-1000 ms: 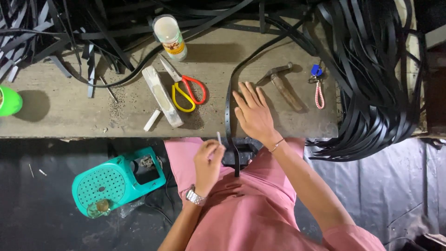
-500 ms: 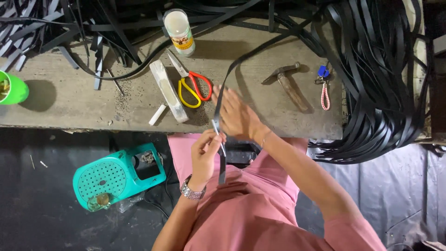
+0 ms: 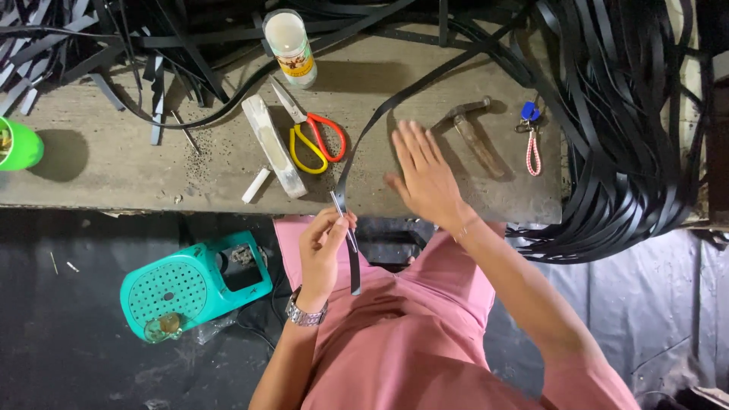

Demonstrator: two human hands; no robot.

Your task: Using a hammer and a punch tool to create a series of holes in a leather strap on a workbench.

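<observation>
1. Left hand is pinching the strap near its free end, fingers closed on it, just below the table edge over the lap.
2. Right hand is hovering flat above the table, fingers spread wide, holding nothing.
3. Strap is running long-axis from the left hand's pinch up and to the right across the table toward the black pile; its short free end is hanging down past the left hand.
4. The strap's table run is lying just left of the right hand, so the right hand is the nearer one to that stretch; contact cannot be told.
5. Hammer is lying just right of the right hand, head toward the far side.
6. Counts: one hammer, one pair of scissors, one bottle, one white block, one small white stick, one green cup, one key tag, one teal stool on the floor.
7. Loose straps: too many to count.
</observation>
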